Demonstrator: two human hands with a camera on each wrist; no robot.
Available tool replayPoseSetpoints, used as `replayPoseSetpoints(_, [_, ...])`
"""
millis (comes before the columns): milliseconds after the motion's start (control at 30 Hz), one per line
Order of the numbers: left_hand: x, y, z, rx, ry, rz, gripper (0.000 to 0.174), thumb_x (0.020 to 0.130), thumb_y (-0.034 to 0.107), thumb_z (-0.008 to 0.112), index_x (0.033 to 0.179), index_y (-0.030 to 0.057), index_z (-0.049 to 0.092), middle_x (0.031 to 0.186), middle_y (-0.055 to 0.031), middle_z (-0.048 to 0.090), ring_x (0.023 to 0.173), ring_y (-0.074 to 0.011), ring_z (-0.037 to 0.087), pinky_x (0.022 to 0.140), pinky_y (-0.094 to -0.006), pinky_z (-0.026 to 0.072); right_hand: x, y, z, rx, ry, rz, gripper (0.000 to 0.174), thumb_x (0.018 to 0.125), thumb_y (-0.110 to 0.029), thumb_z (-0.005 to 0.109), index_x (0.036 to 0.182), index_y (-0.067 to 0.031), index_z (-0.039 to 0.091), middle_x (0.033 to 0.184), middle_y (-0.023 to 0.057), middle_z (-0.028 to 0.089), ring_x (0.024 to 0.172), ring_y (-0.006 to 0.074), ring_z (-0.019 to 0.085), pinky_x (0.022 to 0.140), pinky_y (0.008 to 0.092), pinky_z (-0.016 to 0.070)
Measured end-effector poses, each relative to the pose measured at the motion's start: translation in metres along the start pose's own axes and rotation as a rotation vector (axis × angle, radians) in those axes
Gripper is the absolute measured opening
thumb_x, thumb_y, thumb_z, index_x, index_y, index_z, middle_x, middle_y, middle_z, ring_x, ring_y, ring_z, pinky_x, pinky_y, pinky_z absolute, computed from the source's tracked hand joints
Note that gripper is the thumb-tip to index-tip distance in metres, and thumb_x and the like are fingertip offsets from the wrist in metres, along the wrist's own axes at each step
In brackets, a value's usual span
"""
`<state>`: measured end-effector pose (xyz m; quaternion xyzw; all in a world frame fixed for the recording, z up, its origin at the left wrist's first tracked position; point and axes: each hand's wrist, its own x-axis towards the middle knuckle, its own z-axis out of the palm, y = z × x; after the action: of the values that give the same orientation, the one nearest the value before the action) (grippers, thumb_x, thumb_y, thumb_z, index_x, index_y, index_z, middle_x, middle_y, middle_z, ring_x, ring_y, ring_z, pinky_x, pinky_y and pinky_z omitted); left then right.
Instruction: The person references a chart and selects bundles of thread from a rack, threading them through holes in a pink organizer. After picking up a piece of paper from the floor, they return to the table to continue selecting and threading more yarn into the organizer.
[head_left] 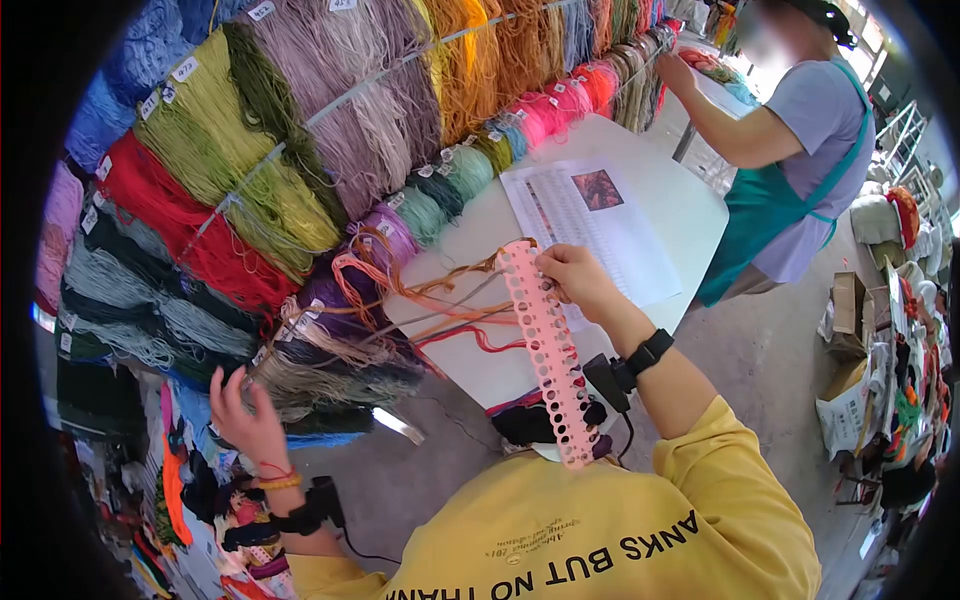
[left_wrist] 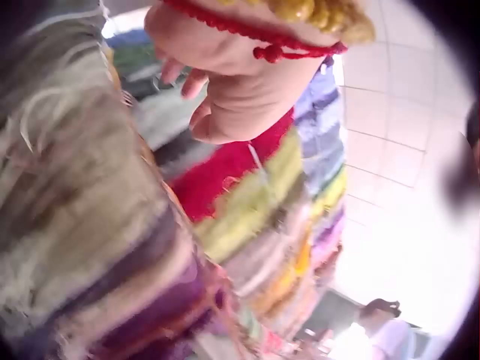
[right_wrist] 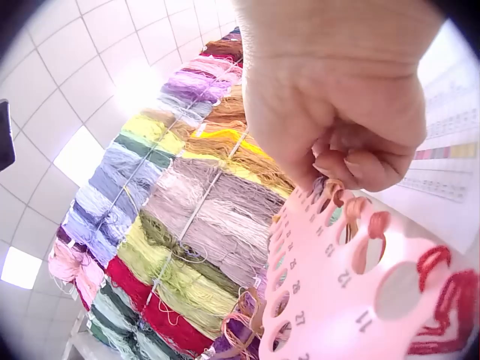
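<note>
My right hand pinches the upper end of a long pink thread card, numbered and with round holes along its edges. Brown, orange and red threads are looped through some holes and trail left toward the rack. In the right wrist view, curled fingertips press at the card's holes beside a looped brown thread. My left hand is raised at the lower left, beside hanging beige-grey skeins, its fingers apart and loosely bent. The left wrist view shows that hand's palm side before the skeins.
A rack of colourful labelled skeins rises along the left and back. A white table carries a printed chart. Another person in a green apron stands at the far right. Boxes and heaped goods line the right side.
</note>
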<state>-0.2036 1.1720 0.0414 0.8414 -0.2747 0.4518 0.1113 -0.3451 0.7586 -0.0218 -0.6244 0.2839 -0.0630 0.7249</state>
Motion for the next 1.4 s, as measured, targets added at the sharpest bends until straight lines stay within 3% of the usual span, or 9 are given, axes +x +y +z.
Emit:
replayPoseSetpoints(33, [0.014,0.04,-0.011,0.047,-0.027,0.076,0.016,0.08,0.006,0.059,0.095,0.0051,0.059,0.099,-0.0072,0.054,0.086,-0.0151,0.055,0.068,-0.0267,0.0447,0.0,0.001,0.001,0.002,-0.004,-0.009,0.019,0.085,-0.019,0.057,0.082,0.0005,0.058,0.065,0.0014,0.051,0.048,0.007,0.044,0.042,0.0221,0.0323])
replayPoseSetpoints(133, [-0.001,0.128,0.019,-0.988,-0.726,-0.513,0.022,0.082,0.007,0.058,0.104,0.0036,0.058,0.094,-0.0051,0.059,0.077,-0.01,0.056,0.063,-0.0226,0.045,0.004,-0.002,0.007,-0.007,-0.022,-0.047,0.018,0.086,-0.018,0.057,0.082,-0.0004,0.057,0.063,-0.0004,0.049,0.046,0.0053,0.039,0.041,0.0216,0.029])
replayPoseSetpoints(167, [-0.006,0.161,0.032,-1.133,-0.823,-0.387,0.024,0.084,0.009,0.058,0.107,0.0028,0.056,0.089,-0.003,0.06,0.071,-0.008,0.055,0.062,-0.0212,0.0457,0.002,-0.005,0.011,-0.018,-0.023,-0.061,0.019,0.086,-0.018,0.057,0.082,-0.0002,0.057,0.063,-0.0005,0.048,0.045,0.0052,0.039,0.041,0.0216,0.029])
replayPoseSetpoints(267, [-0.032,0.24,0.072,-1.692,-1.178,-0.63,0.023,0.083,0.015,0.06,0.098,-0.0012,0.057,0.077,-0.0032,0.061,0.065,-0.0099,0.058,0.057,-0.0234,0.0468,0.002,-0.003,0.013,-0.03,-0.045,-0.081,0.019,0.086,-0.018,0.057,0.086,0.0007,0.058,0.064,0.0,0.051,0.047,0.0055,0.042,0.042,0.0215,0.0323])
replayPoseSetpoints(367, [-0.041,0.252,0.081,-1.526,-1.269,-0.706,0.017,0.085,0.015,0.058,0.098,0.003,0.057,0.078,-0.0009,0.06,0.061,-0.0064,0.055,0.054,-0.0202,0.0449,0.003,0.004,-0.009,-0.26,0.048,-0.236,0.022,0.082,-0.02,0.06,0.095,-0.0018,0.06,0.078,0.0062,0.059,0.066,0.0144,0.054,0.058,0.028,0.0423])
replayPoseSetpoints(500, [-0.034,0.237,0.091,-1.577,-1.091,-0.874,0.012,0.086,0.013,0.055,0.09,0.0017,0.058,0.07,-0.0006,0.058,0.056,-0.0058,0.054,0.048,-0.0195,0.0426,-0.009,0.02,-0.072,-1.199,0.378,-0.649,0.038,0.077,-0.026,0.062,0.111,-0.0086,0.057,0.114,0.0123,0.056,0.106,0.027,0.051,0.087,0.0414,0.0386])
replayPoseSetpoints(600, [-0.004,0.246,0.091,-1.628,-0.922,-1.032,0.011,0.086,0.013,0.056,0.087,0.0026,0.059,0.069,0.0003,0.058,0.055,-0.0049,0.053,0.048,-0.0183,0.0426,-0.018,0.037,-0.104,-1.317,0.277,-0.46,0.049,0.075,-0.031,0.061,0.119,-0.0106,0.051,0.129,0.0134,0.044,0.121,0.0293,0.037,0.096,0.047,0.0277])
replayPoseSetpoints(1100, [-0.027,0.285,0.145,-0.933,-0.732,-0.706,0.025,0.082,0.021,0.061,0.074,-0.0023,0.057,0.061,-0.0078,0.059,0.052,-0.0132,0.055,0.051,-0.0282,0.0438,-0.045,0.038,-0.122,-1.271,0.046,-0.588,0.045,0.075,-0.027,0.063,0.115,-0.0088,0.054,0.126,0.0132,0.044,0.12,0.0285,0.038,0.096,0.0466,0.0272])
replayPoseSetpoints(1400, [-0.025,0.289,0.139,-0.909,-0.697,-0.729,0.023,0.082,0.02,0.06,0.076,-0.0024,0.057,0.06,-0.0068,0.059,0.052,-0.0126,0.054,0.051,-0.0275,0.0434,-0.036,0.014,-0.111,-1.235,-0.257,-0.64,0.029,0.079,-0.019,0.058,0.107,-0.01,0.057,0.09,0.0084,0.062,0.086,0.0241,0.059,0.074,0.038,0.0431])
